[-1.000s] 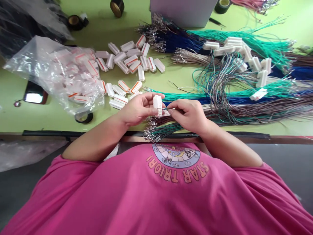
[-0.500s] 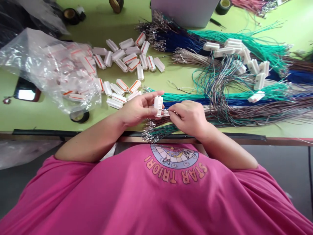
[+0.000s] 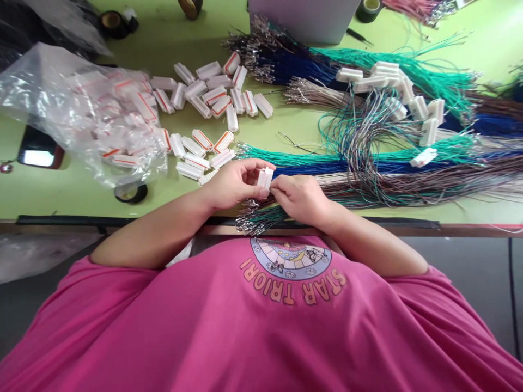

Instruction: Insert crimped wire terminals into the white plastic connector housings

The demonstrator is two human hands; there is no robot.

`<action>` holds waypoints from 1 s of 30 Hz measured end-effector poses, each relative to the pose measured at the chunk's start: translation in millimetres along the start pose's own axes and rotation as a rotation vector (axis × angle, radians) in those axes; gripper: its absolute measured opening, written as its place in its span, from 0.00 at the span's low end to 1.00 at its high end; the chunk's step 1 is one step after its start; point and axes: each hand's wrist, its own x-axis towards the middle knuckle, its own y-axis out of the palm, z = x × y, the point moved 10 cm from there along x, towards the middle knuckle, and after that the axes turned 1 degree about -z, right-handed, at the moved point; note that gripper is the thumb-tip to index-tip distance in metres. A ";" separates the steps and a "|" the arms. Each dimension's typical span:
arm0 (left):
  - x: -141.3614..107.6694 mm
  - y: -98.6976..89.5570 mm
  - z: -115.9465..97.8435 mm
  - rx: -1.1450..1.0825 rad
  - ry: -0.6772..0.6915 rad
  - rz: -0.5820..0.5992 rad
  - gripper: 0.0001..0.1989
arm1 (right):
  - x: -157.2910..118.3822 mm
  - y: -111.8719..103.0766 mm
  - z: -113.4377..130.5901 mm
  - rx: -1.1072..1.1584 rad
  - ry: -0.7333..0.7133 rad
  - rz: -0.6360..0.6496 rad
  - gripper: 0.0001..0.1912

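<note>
Since half a second ago the right hand (image 3: 304,198) has closed in, so that its fingertips now sit right beside the white connector (image 3: 265,178), and the connector itself has been turned and tipped in the left hand (image 3: 231,185), its top leaning towards one o'clock. We see the left hand holding that connector between thumb and fingers, above the near edge of the worktop (image 3: 155,27). On the right hand, thumb and forefinger are pinched narrow; whether a wire lies between them we cannot tell. Taking the held connector as the centre of our clock, we have loose connectors (image 3: 195,90), several with orange strips, scattered around eleven o'clock, and a clear bag (image 3: 153,158) full of more between nine and ten. At nine o'clock lies a black tape roll (image 3: 137,195), partly under the bag's edge. Long brown wires (image 3: 392,182) stretch away at three, with blue and green ones alongside, and at two o'clock we find a cluster of wired connectors (image 3: 371,84) with their leads curling towards us. Metal-tipped green wires (image 3: 247,220) end at seven, close to the worktop's edge. A grey box (image 3: 300,22) stands between twelve and one.
</note>
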 end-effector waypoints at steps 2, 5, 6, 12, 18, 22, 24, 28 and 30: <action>-1.3 -3.3 -8.8 0.041 0.043 0.019 0.31 | 2.8 -11.1 -5.8 0.153 0.018 0.011 0.15; -4.4 -6.5 -21.1 0.110 0.080 0.077 0.26 | 5.6 -31.2 -8.6 0.221 -0.028 0.021 0.15; -5.3 -7.3 -23.8 0.129 0.083 0.091 0.25 | 5.4 -32.7 -7.1 0.158 -0.056 0.050 0.14; -7.6 -7.7 -26.8 0.182 0.078 0.079 0.24 | -5.9 7.1 0.4 -0.364 -0.134 0.328 0.11; -8.5 -7.0 -25.0 0.120 0.061 0.075 0.25 | -6.3 3.1 8.0 -0.252 -0.155 0.277 0.09; -12.0 -5.5 -28.6 0.052 0.085 0.101 0.25 | -2.3 -9.0 -12.4 -0.058 0.012 0.248 0.10; -14.3 -4.5 -31.4 0.024 0.107 0.112 0.25 | -1.0 -21.6 -26.1 0.025 0.093 0.185 0.14; -15.0 -2.6 -30.7 0.005 0.107 0.125 0.25 | -4.0 -65.2 -44.8 0.148 0.183 -0.048 0.15; -12.5 -0.5 -23.3 0.000 0.054 0.133 0.25 | -6.3 -77.9 -41.0 0.239 0.176 -0.111 0.15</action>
